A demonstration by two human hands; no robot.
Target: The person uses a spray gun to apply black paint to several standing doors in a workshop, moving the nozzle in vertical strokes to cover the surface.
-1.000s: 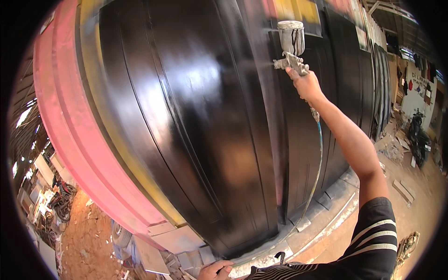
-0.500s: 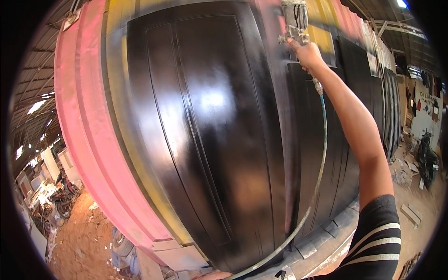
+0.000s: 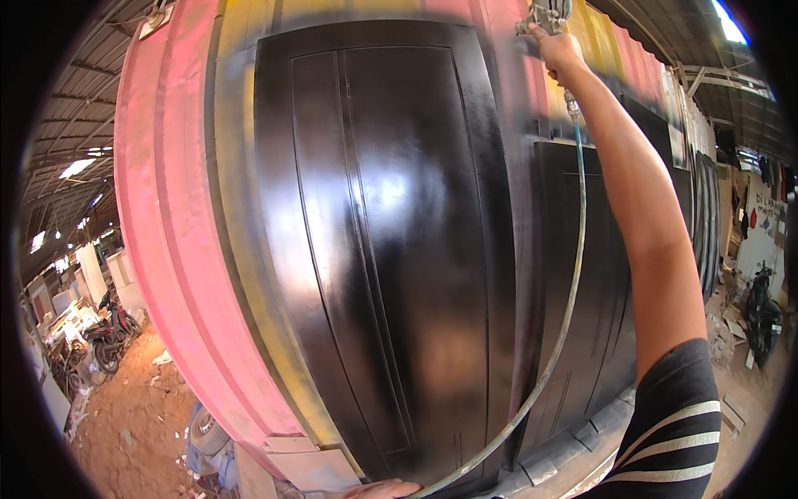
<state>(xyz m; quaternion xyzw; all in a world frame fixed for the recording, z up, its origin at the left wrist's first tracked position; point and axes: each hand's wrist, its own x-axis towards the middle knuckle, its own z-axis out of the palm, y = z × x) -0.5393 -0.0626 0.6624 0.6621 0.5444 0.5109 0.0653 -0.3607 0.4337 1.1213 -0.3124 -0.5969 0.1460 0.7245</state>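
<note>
High at the upper right, my right hand (image 3: 562,55) is closed around a spray gun (image 3: 544,17), a metal one whose top is cut off by the picture's edge. From below its grip an air hose (image 3: 572,291) hangs and curves down to the lower middle. There my left hand (image 3: 384,489) shows only in part, its fingers closed at the hose; the rest lies below the frame. A tall glossy black panelled door (image 3: 432,274) stands upright before me, left of the gun. My right arm crosses in front of a second black door (image 3: 553,349).
Behind the doors runs a pink and yellow corrugated metal wall (image 3: 179,224). Boards (image 3: 312,467) and a tyre (image 3: 208,432) lie at its lower left. Motorcycles stand at the far left (image 3: 112,337) and far right (image 3: 761,312). Loose blocks (image 3: 539,467) line the doors' foot.
My right hand and the spray gun have risen toward the top edge. The view has shifted, so the doors and wall sit lower and farther right. My left hand stays by the hose.
</note>
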